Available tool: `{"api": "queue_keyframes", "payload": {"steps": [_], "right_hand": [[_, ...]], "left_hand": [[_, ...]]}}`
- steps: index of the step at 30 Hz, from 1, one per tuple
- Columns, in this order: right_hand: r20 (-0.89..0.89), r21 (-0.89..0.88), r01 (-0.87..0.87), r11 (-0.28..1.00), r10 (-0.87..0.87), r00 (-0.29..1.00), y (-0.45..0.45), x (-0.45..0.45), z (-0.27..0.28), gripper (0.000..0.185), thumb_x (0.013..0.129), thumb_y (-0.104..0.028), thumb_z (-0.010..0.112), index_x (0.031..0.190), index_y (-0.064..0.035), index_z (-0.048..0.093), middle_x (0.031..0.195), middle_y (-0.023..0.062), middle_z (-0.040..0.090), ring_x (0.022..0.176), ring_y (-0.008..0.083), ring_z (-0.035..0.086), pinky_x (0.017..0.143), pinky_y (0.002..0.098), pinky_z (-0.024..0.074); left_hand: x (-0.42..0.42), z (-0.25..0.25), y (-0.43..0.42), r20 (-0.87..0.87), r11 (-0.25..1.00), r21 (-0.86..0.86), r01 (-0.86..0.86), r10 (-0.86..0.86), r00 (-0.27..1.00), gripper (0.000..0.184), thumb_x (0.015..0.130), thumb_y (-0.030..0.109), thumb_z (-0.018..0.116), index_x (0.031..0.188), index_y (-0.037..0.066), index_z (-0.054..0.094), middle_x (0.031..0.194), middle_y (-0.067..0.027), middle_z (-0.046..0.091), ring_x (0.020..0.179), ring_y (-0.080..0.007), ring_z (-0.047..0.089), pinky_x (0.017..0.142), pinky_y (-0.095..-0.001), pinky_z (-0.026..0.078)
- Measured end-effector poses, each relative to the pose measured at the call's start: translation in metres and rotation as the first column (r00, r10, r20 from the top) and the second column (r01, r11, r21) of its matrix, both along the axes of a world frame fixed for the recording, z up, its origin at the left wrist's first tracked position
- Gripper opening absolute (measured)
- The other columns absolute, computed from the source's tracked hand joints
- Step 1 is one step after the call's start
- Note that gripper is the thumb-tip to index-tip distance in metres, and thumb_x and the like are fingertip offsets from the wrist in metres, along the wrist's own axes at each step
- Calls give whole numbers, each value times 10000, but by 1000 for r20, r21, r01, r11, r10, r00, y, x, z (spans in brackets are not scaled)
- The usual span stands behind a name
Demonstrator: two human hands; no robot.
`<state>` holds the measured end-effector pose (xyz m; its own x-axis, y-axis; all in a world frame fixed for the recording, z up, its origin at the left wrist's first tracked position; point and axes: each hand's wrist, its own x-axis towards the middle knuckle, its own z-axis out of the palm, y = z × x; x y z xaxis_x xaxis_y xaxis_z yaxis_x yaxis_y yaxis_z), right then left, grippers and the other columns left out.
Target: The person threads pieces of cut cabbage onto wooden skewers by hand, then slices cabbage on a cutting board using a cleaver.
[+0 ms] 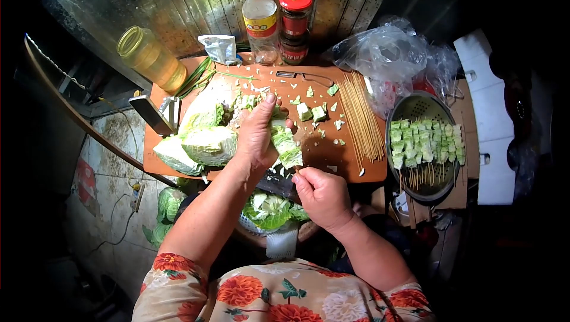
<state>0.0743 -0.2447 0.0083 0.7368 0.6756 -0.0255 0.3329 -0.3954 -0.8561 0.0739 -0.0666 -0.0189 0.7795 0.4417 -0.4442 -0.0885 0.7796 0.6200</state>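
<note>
Over the front of the brown board (309, 138), my left hand (256, 135) is closed around a stack of cut cabbage pieces (287, 147), thumb pointing up. My right hand (323, 196) is in a fist just below that stack, at its lower end. It pinches what looks like the end of a skewer, mostly hidden by the fingers. Left of my left hand lie large cabbage wedges (208, 144). Two small cabbage chunks (312, 111) and scattered scraps sit to the right of it. Bare bamboo skewers (361, 117) lie along the board's right side.
A metal colander (439, 174) at right holds several cabbage skewers (424, 141). Behind the board stand a plastic bottle (260, 37), red-lidded jars (295, 25) and a yellow-tinted jar (151, 60). Plastic bags (392, 54) are at back right. A basket of cabbage leaves (270, 210) sits below.
</note>
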Motion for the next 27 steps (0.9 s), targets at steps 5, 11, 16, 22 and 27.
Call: {"api": "queue_keyframes", "payload": {"steps": [5, 11, 16, 22, 27], "right_hand": [[-10, -1, 9, 1000, -9, 1000, 1, 0, -1, 165, 905, -201, 608, 878, -44, 650, 743, 197, 626, 700, 391, 625, 597, 408, 492], [-181, -21, 0, 1000, -4, 984, 0, 0, -1, 190, 914, -215, 597, 881, -34, 647, 731, 197, 622, 694, 385, 630, 606, 411, 488], [-116, 12, 8, 1000, -6, 993, -1, -8, -12, 163, 923, -136, 579, 865, -10, 665, 670, 87, 622, 602, 130, 570, 593, 283, 466], [-276, 52, 32, 998, -17, 961, -1, -9, -11, 183, 922, -164, 566, 874, -15, 660, 743, 140, 669, 649, 271, 649, 637, 342, 501], [-592, 111, 129, 985, -39, 805, 3, -7, -17, 211, 965, -146, 539, 877, -6, 670, 620, -53, 512, 540, 19, 434, 483, 202, 349]], "left_hand": [[2, 5, -4, -53, 992, -96, -83, 79, 995, 421, 876, 444, 686, 1005, 63, 560, 836, -75, 566, 661, -204, 581, 638, -360, 510], [0, -6, 1, -25, 991, -93, -92, 90, 996, 448, 905, 518, 608, 1015, 89, 548, 785, -62, 553, 615, -193, 566, 581, -371, 514], [-1, 6, -11, -178, 991, -58, -123, 111, 978, 345, 933, 459, 573, 991, 119, 553, 725, -32, 560, 561, -157, 538, 526, -314, 487], [-4, 1, -15, -217, 988, -98, -122, 99, 971, 326, 932, 437, 574, 972, 114, 543, 716, -30, 547, 560, -148, 531, 515, -305, 480], [-5, -2, -26, -174, 985, -146, -94, 68, 982, 343, 916, 435, 602, 964, 104, 531, 713, -29, 531, 553, -144, 517, 508, -308, 466]]}}
